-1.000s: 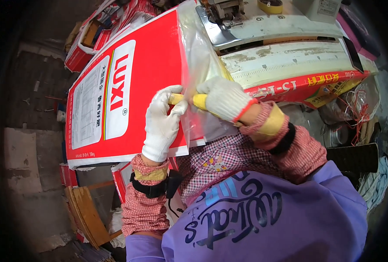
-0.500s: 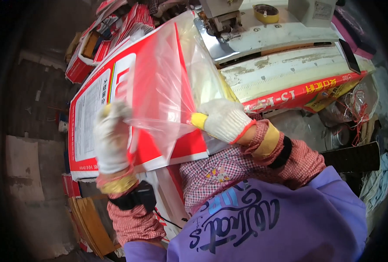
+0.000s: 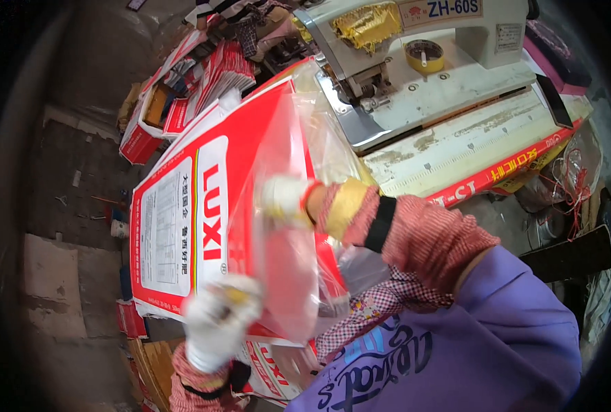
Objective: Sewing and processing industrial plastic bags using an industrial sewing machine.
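Observation:
A flat red-and-white printed sack [image 3: 250,147] lies on top of a pile of sacks before me. Clear plastic film [image 3: 288,275] spreads over its right side. My right hand [image 3: 285,199], in a white knit glove, is over the film; it looks closed on it, though its fingertips are blurred. My left hand [image 3: 223,316], gloved too, is at the sack's near edge, beside the film's lower corner. Motion smears its fingers, so its grip is unclear. Both wrists have black bands over pink checked sleeves.
A sewing machine [image 3: 388,89] stands at the back right, with a yellow tape roll [image 3: 424,56] on its bed. A dark phone [image 3: 554,101] lies on its right end. Folded red-and-white sacks [image 3: 226,72] are stacked at the back left. Red string [image 3: 576,189] hangs far right.
My right hand has moved left over the sack, and my left hand has come down toward its near edge. The film, earlier stretched between both hands, now hangs slacker. The view has shifted.

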A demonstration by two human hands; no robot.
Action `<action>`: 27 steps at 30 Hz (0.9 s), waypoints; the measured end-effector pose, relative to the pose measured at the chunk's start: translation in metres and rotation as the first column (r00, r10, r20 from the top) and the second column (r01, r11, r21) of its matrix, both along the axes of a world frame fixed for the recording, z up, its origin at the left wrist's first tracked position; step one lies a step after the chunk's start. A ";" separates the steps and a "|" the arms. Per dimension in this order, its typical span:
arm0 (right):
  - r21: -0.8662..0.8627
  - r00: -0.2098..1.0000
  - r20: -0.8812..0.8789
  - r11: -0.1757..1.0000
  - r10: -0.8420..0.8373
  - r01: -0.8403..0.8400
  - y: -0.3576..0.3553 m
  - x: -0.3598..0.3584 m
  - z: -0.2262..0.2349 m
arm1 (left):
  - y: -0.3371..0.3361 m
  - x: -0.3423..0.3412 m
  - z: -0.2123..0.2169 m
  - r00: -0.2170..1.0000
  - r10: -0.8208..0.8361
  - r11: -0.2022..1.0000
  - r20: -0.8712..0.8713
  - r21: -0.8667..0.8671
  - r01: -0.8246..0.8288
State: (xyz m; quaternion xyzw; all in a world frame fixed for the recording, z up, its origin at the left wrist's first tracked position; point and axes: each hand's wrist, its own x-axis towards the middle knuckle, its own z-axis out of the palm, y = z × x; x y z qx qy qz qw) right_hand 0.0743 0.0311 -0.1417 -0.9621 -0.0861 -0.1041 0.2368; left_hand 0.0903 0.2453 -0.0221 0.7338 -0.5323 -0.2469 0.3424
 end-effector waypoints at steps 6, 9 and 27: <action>0.747 0.417 -0.171 0.158 -0.892 0.645 -0.071 0.015 0.027 | 0.065 -0.002 -0.064 0.701 0.112 0.463 -0.704 0.661 0.590; 0.915 0.381 -0.045 0.115 -0.924 0.386 -0.096 0.056 -0.053 | 0.024 0.011 -0.025 0.615 -0.406 0.156 -0.676 0.612 0.776; 0.469 0.943 -0.145 0.819 -0.299 0.331 0.007 0.000 0.000 | -0.256 0.072 -0.046 0.082 -0.474 0.881 0.877 0.471 0.050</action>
